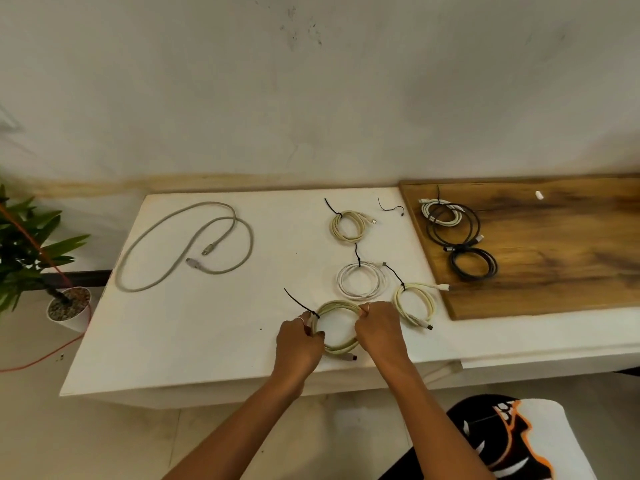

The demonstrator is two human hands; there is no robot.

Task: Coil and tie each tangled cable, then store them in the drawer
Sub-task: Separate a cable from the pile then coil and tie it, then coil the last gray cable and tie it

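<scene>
Grey cable (183, 245) loose at your left, one coil in your hands.
Your left hand (300, 344) and right hand (379, 329) each grip the cream coil (337, 329) at its black tie (299, 303); three tied coils (360, 280) sit just beyond, more on the wooden board (554, 244). No drawer shows. No writing is readable.

I see a scuffed pale wall (311, 98), a white worktop (207, 323), a wooden board (554, 254) and a potted plant (31, 244).
</scene>
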